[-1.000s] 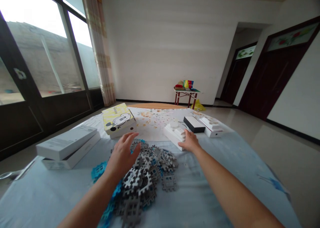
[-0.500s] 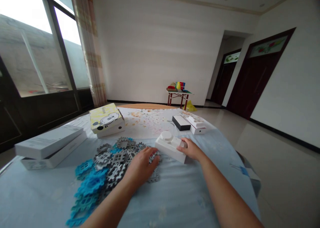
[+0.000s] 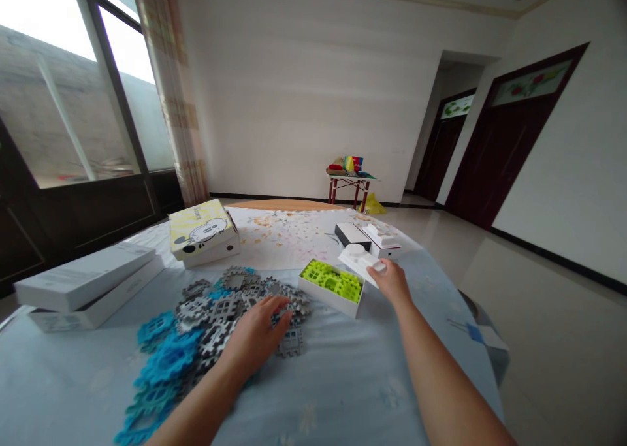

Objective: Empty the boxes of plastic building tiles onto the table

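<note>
My right hand [image 3: 393, 281] grips a white moulded tray [image 3: 360, 261] by its near right end, holding it raised just right of an uncovered white box [image 3: 329, 298]. Bright green interlocking plastic pieces [image 3: 333, 280] fill that box. My left hand [image 3: 262, 332] hovers over or rests on the right side of a pile of grey gear-edged pieces [image 3: 223, 309], its fingers bent and apart with nothing seen between them. Blue pieces [image 3: 171, 358] of the same kind lie at the pile's left, partly behind my left forearm.
On the left stands a long white box [image 3: 88, 279] with its lid askew. A yellow and white cartoon box [image 3: 203, 234] sits farther back. At the back right are a black-sided box [image 3: 351, 236] and a white box holding a tray [image 3: 381, 237]. The tablecloth [image 3: 337, 381] covers a round table.
The white tray has come off the box and moved right and up in my right hand, uncovering the green pieces. My left hand has shifted slightly left, away from the box.
</note>
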`<state>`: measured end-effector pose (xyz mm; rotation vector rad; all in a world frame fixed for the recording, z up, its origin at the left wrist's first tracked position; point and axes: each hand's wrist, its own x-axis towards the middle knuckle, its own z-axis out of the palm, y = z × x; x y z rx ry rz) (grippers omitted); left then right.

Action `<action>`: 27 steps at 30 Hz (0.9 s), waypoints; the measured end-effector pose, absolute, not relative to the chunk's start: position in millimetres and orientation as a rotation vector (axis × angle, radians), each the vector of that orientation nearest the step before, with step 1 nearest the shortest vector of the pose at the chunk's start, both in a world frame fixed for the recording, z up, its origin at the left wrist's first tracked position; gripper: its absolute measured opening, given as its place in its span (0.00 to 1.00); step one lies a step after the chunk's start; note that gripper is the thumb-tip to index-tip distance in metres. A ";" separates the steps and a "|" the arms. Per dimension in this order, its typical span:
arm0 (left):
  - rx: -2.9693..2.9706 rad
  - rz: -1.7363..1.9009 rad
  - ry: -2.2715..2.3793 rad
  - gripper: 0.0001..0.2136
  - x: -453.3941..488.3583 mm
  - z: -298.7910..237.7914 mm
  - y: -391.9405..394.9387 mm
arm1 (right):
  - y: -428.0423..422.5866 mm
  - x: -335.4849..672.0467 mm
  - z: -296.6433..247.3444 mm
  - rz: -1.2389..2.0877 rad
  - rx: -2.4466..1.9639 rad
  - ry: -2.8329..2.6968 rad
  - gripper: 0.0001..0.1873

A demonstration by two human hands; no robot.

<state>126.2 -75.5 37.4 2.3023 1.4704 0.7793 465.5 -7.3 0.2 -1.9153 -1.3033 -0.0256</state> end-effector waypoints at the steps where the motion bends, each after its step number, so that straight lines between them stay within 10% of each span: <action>1: 2.310 0.775 1.472 0.18 126.5 37.9 -75.4 | -7.6 467.3 -1.7 -0.044 -1.965 -1.311 0.27; 13: 2.339 0.810 1.685 0.20 90.4 53.5 -62.2 | -16.5 453.8 9.3 -0.057 -1.823 -1.516 0.28; 27: 2.435 0.272 1.898 0.29 96.3 24.1 -65.2 | -32.6 432.6 18.2 0.515 -1.953 -2.063 0.64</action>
